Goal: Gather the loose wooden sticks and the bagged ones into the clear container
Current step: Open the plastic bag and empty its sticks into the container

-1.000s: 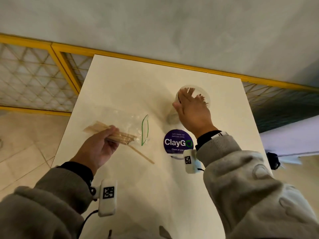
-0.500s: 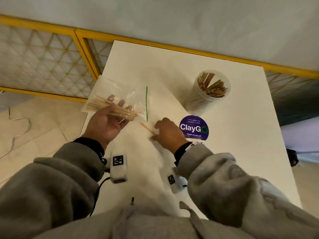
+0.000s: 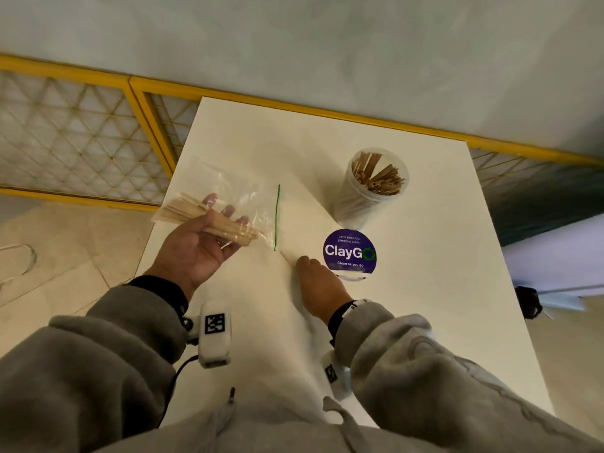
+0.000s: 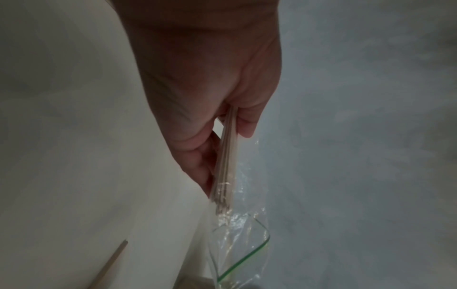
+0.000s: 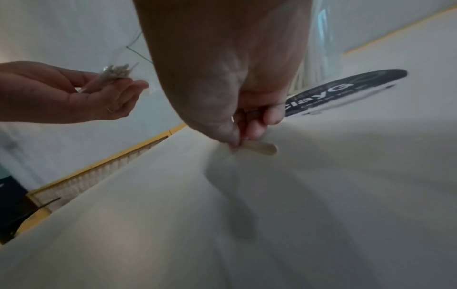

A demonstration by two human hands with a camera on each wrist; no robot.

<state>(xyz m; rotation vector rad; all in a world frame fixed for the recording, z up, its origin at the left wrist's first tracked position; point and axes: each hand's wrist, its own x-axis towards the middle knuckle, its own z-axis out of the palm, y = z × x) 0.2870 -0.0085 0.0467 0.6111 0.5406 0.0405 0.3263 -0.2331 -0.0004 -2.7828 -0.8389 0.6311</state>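
Wooden sticks in a clear bag [image 3: 228, 204] lie across the left hand [image 3: 192, 250], thumb and fingers clasping them, long axis toward the clear container [image 3: 372, 188]. The right hand [image 3: 322, 286] pinches a loose stick [image 5: 259, 147] on the table [image 3: 441, 289].
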